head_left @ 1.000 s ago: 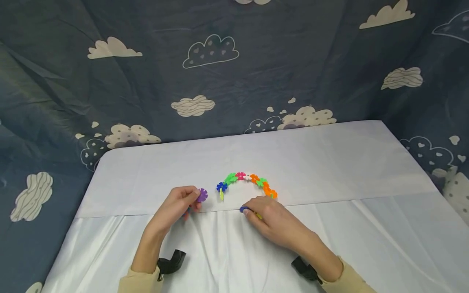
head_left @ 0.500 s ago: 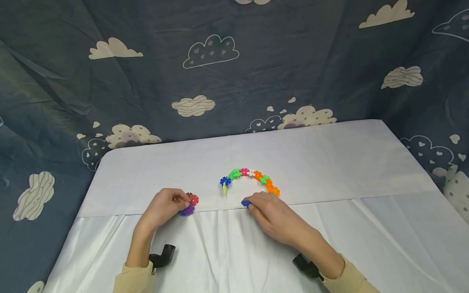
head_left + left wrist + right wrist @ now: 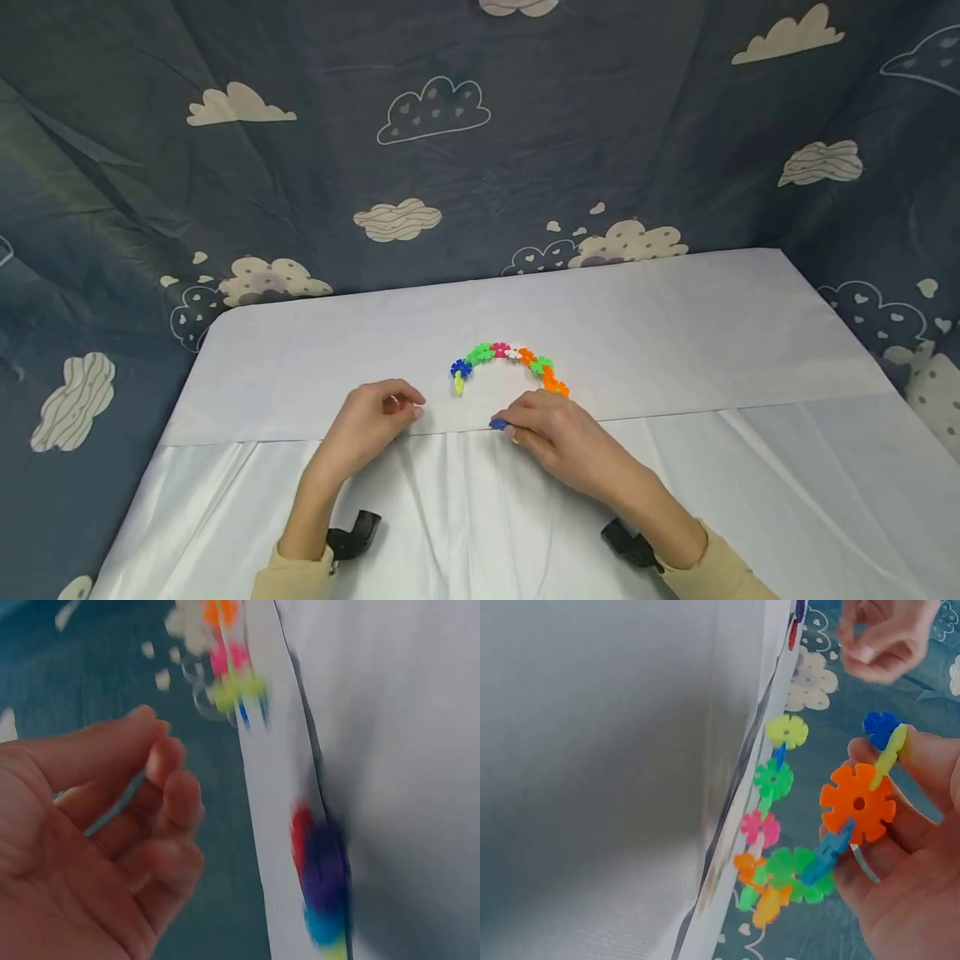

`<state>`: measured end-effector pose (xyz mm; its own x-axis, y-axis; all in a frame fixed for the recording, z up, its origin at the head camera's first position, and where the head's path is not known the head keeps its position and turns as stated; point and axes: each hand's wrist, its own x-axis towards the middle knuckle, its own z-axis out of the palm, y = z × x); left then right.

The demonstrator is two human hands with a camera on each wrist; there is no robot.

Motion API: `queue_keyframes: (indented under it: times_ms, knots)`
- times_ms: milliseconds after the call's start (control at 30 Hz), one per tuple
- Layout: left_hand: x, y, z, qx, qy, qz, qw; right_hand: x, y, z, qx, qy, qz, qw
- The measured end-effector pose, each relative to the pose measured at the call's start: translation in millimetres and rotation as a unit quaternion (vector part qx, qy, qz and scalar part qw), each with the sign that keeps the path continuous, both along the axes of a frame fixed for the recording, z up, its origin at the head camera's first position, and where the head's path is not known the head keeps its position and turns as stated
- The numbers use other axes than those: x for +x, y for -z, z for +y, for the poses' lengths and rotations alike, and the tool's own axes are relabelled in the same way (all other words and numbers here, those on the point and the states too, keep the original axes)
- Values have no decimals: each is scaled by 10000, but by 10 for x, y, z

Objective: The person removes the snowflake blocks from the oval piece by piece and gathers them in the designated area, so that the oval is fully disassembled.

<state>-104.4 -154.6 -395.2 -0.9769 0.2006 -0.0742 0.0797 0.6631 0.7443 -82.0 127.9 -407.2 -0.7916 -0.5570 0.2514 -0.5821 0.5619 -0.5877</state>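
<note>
A chain of interlocking notched plastic discs (image 3: 500, 349) arches across the white table in the head view. My right hand (image 3: 558, 437) holds its near right end, with a blue disc (image 3: 498, 424) poking out past the fingertips. In the right wrist view, the thumb pinches a yellow disc (image 3: 889, 756) beside an orange one (image 3: 859, 803). My left hand (image 3: 375, 421) hovers left of the chain, fingers loosely curved and nothing visible between them. A small cluster of red, purple and blue discs (image 3: 326, 870) shows apart from it in the left wrist view; the hand hides it in the head view.
White cloth (image 3: 675, 333) covers the table, with a seam across its middle. A dark cloud-print curtain (image 3: 570, 150) hangs behind and at both sides. Black wrist-camera mounts (image 3: 352, 535) jut from both wrists.
The left hand, earlier holding a disc cluster with purple and red showing, has let go and moved slightly right with its fingers loosened. The right hand keeps its hold on the chain, shifting slightly.
</note>
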Motion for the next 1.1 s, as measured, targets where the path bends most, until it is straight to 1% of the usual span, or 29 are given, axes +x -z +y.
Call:
queue_keyframes:
  times_ms: [100,200,267,333,433,500,567,667,767,833,933,1033,1100]
  knots:
    - [78,-17,202,117,443,317,9984,4,-1,-4,-42,-26,-42,10000]
    - [153,-25,379,219,922,503,9942,8,8,-10,-187,-116,1,9998]
    - [193,-16,474,191,1172,609,9911,8,16,-19,-308,-168,28,9994]
    - [223,2,553,160,1361,791,9874,15,23,-28,-413,-152,32,9990]
    - [245,42,634,-7,1531,1100,9821,32,16,-49,-528,-14,-194,9984]
    - [250,62,664,-46,1605,1218,9795,45,8,-58,-586,93,-370,9975]
    - [247,84,673,8,1675,1253,9779,51,1,-61,-603,132,-481,9969]
    - [240,98,656,295,1740,1213,9768,45,-7,-51,-576,121,-548,9968]
    - [226,104,629,587,1742,1183,9758,35,-16,-27,-337,81,-620,9975]
    - [217,108,615,692,1710,1170,9758,30,-17,-10,-106,27,-683,9976]
    - [204,120,603,810,1693,1117,9759,26,-17,5,217,-153,-644,9976]
    - [196,122,590,901,1720,1048,9754,24,-16,6,268,-335,-539,9976]
    - [188,112,573,871,1778,1067,9744,29,-18,6,222,-406,-482,9978]
